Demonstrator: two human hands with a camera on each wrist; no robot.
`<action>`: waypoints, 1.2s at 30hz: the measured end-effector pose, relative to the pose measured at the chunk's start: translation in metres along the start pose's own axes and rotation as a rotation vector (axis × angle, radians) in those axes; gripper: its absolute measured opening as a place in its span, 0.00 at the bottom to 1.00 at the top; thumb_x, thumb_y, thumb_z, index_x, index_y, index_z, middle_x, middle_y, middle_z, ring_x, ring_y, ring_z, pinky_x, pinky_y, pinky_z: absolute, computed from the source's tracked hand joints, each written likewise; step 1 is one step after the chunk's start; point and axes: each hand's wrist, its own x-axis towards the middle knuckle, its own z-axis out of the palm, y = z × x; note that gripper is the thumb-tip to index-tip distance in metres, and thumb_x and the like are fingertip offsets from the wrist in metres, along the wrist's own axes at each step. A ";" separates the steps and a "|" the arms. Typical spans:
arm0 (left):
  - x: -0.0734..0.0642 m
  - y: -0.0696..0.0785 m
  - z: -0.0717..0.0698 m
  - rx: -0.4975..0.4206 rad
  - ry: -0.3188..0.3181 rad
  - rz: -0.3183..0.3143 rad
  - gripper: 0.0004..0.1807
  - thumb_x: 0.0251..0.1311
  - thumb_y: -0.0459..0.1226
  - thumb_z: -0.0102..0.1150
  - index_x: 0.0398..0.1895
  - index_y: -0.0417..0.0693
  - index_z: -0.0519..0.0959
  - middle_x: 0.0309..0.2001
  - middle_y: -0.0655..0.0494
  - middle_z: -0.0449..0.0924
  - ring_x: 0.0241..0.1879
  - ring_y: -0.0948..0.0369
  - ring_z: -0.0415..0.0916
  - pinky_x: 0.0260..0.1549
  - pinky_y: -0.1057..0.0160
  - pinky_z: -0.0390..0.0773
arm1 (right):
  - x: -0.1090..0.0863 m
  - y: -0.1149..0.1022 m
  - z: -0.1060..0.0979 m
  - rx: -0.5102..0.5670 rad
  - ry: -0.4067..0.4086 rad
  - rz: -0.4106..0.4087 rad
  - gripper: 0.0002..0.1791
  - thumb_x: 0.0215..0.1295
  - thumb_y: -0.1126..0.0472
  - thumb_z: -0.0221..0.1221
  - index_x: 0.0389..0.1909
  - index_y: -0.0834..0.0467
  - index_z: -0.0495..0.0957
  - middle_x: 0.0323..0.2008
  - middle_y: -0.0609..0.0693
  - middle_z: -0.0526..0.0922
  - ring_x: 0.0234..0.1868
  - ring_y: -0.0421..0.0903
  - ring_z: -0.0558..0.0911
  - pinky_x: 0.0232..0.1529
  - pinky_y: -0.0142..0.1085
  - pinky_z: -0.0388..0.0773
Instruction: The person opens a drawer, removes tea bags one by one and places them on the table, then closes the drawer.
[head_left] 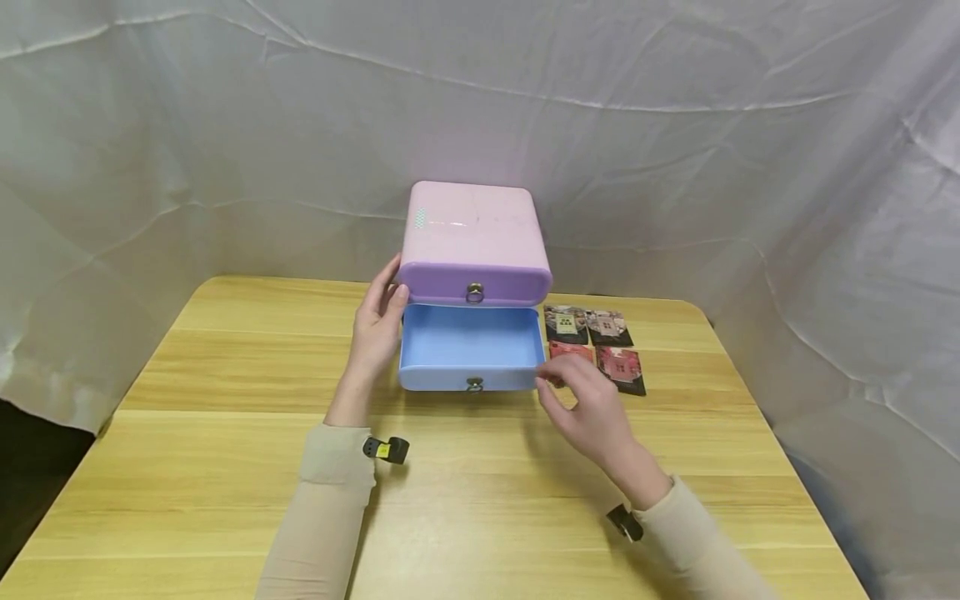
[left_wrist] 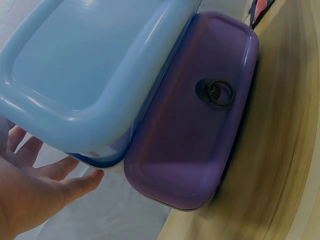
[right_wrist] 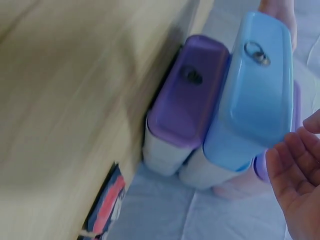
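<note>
A small drawer cabinet with a pink top (head_left: 472,217) stands at the back of the table. Its upper purple drawer (head_left: 435,283) is closed, while the blue drawer (head_left: 442,380) below it is pulled far out, with its bare inside showing. Another purple drawer (left_wrist: 175,140), fitted with a ring pull (left_wrist: 220,93), sits closed under the blue one in the left wrist view. My left hand (head_left: 375,329) rests against the cabinet's left side, fingers spread. At the blue drawer's front right corner is my right hand (head_left: 588,408), fingers loosely bent and fingertips right at the corner.
Several flat printed packets lie right of the cabinet: a black one with a pale label (head_left: 566,323), a dark one with a pink picture (head_left: 609,327) and red ones (head_left: 621,367). A grey cloth (head_left: 480,100) hangs behind the wooden table (head_left: 465,500).
</note>
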 end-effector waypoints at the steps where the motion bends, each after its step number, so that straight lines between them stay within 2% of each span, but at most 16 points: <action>1: 0.000 0.000 0.000 -0.003 0.000 0.002 0.27 0.81 0.37 0.49 0.80 0.52 0.64 0.78 0.54 0.64 0.75 0.57 0.64 0.74 0.61 0.66 | 0.000 -0.002 0.002 0.002 -0.003 -0.011 0.08 0.61 0.70 0.66 0.42 0.62 0.84 0.39 0.52 0.86 0.38 0.47 0.84 0.39 0.36 0.87; 9: 0.000 0.000 0.001 -0.010 -0.001 0.012 0.27 0.81 0.36 0.48 0.80 0.51 0.64 0.78 0.53 0.64 0.75 0.57 0.64 0.75 0.61 0.66 | -0.004 -0.014 0.021 0.033 -0.088 -0.023 0.12 0.62 0.68 0.67 0.47 0.64 0.85 0.44 0.56 0.89 0.39 0.49 0.87 0.38 0.37 0.89; 13: 0.000 0.000 0.001 -0.011 0.001 0.012 0.27 0.81 0.36 0.48 0.80 0.51 0.64 0.77 0.53 0.64 0.75 0.57 0.64 0.74 0.61 0.67 | -0.007 -0.017 0.028 0.024 -0.159 0.015 0.16 0.63 0.67 0.68 0.51 0.66 0.84 0.47 0.59 0.89 0.39 0.50 0.88 0.38 0.37 0.89; 16: 0.000 0.000 0.001 -0.015 -0.001 0.012 0.27 0.81 0.36 0.48 0.80 0.51 0.64 0.77 0.53 0.65 0.75 0.57 0.65 0.74 0.61 0.67 | -0.008 -0.020 0.032 0.050 -0.204 0.061 0.17 0.64 0.67 0.68 0.52 0.68 0.84 0.46 0.60 0.89 0.37 0.51 0.89 0.38 0.38 0.90; 19: 0.000 0.001 0.002 -0.017 -0.002 0.014 0.27 0.81 0.36 0.48 0.80 0.50 0.64 0.77 0.53 0.65 0.74 0.57 0.65 0.74 0.60 0.67 | -0.008 -0.023 0.035 0.133 -0.266 0.155 0.17 0.65 0.68 0.67 0.54 0.69 0.83 0.42 0.60 0.89 0.35 0.50 0.89 0.38 0.37 0.90; 22: 0.000 0.001 0.002 -0.014 -0.002 0.015 0.27 0.81 0.36 0.48 0.80 0.50 0.64 0.77 0.53 0.65 0.74 0.57 0.65 0.74 0.60 0.67 | -0.009 -0.026 0.037 0.227 -0.338 0.313 0.18 0.68 0.66 0.66 0.57 0.67 0.82 0.41 0.58 0.90 0.35 0.46 0.88 0.39 0.33 0.89; 25: 0.000 0.001 0.002 -0.012 -0.001 0.013 0.27 0.81 0.36 0.48 0.80 0.50 0.64 0.78 0.52 0.64 0.75 0.57 0.65 0.74 0.60 0.67 | -0.010 -0.029 0.038 0.322 -0.394 0.481 0.19 0.71 0.63 0.65 0.59 0.64 0.82 0.44 0.56 0.90 0.36 0.47 0.89 0.40 0.31 0.88; 27: 0.000 0.002 0.002 -0.012 0.000 0.009 0.27 0.81 0.36 0.48 0.80 0.50 0.64 0.78 0.53 0.64 0.75 0.57 0.64 0.74 0.61 0.67 | -0.009 -0.030 0.039 0.382 -0.412 0.562 0.19 0.72 0.61 0.64 0.61 0.63 0.82 0.48 0.56 0.90 0.36 0.50 0.89 0.43 0.31 0.87; 31: 0.000 0.001 0.002 -0.011 0.002 0.004 0.27 0.81 0.36 0.48 0.80 0.51 0.64 0.78 0.53 0.64 0.75 0.57 0.64 0.74 0.61 0.66 | -0.008 -0.031 0.042 0.496 -0.416 0.661 0.20 0.72 0.61 0.64 0.61 0.63 0.81 0.52 0.55 0.89 0.43 0.56 0.89 0.50 0.33 0.87; 36: 0.001 0.000 0.001 -0.010 0.003 0.004 0.27 0.81 0.36 0.48 0.80 0.50 0.64 0.78 0.53 0.64 0.76 0.56 0.64 0.75 0.61 0.66 | -0.007 -0.028 0.048 0.606 -0.387 0.725 0.20 0.73 0.61 0.63 0.61 0.65 0.80 0.54 0.58 0.87 0.53 0.60 0.87 0.56 0.34 0.84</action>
